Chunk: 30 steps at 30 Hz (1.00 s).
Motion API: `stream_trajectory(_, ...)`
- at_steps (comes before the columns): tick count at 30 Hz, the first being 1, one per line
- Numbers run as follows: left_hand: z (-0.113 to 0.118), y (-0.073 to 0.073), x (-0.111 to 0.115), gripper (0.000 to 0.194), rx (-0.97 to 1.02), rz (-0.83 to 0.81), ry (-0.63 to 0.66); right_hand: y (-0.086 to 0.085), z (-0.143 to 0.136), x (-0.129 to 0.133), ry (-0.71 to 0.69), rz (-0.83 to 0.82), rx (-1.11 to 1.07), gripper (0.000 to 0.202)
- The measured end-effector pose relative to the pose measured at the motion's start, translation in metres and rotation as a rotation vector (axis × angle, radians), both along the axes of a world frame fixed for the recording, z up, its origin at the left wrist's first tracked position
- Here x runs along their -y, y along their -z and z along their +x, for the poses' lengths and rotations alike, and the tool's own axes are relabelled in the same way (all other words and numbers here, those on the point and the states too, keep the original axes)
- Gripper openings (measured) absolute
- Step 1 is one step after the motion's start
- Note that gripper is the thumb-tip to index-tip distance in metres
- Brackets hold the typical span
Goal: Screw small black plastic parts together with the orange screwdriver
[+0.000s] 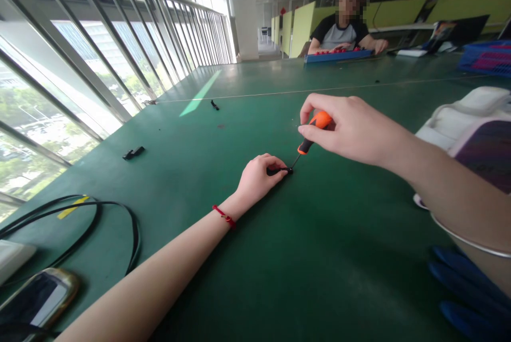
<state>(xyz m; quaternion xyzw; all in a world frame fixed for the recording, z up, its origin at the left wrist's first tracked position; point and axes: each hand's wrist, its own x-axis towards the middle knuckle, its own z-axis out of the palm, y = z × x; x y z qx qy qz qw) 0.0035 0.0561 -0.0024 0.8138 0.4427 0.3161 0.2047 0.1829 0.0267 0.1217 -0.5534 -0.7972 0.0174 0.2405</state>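
Note:
My right hand (pixel 339 128) grips an orange and black screwdriver (pixel 305 145) by its handle, the shaft slanting down to the left. Its tip meets the end of a small black part (pixel 290 170) on the green tabletop (pixel 247 267). Thumb and fingers of my left hand (pixel 261 174) pinch that part and hold it against the table; most of it is hidden by the fingers. Farther left lies a loose black piece (pixel 133 153), and a smaller black piece (pixel 215 104) rests toward the back.
Black cable (pixel 136 230) loops at the left, beside a phone (pixel 40 299). A white and purple object (pixel 471 129) and blue gloves (pixel 471 283) are at the right. Across the table a person (pixel 339 27) sits behind a blue tray (pixel 339 56). Metal railing (pixel 131 17) borders the left side.

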Motion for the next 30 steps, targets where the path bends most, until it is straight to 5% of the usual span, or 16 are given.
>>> stream_trajectory(3, 0.000, 0.000, 0.000, 0.013, 0.003, -0.002, 0.005, 0.002, 0.007, 0.000, -0.009, -0.040, -0.054, 0.029)
stream_trajectory(16, 0.001, -0.001, -0.001, 0.015, -0.006, -0.028, 0.016, 0.002, -0.004, 0.010, 0.116, 0.020, -0.113, 0.012)
stream_trajectory(24, 0.000, 0.001, -0.001, 0.015, -0.021, -0.007, 0.026, 0.010, 0.002, -0.001, 0.049, 0.102, -0.126, 0.030)
stream_trajectory(30, 0.000, 0.001, -0.001, 0.014, -0.022, -0.029, 0.034, 0.011, 0.004, 0.000, 0.094, 0.126, -0.130, 0.013)
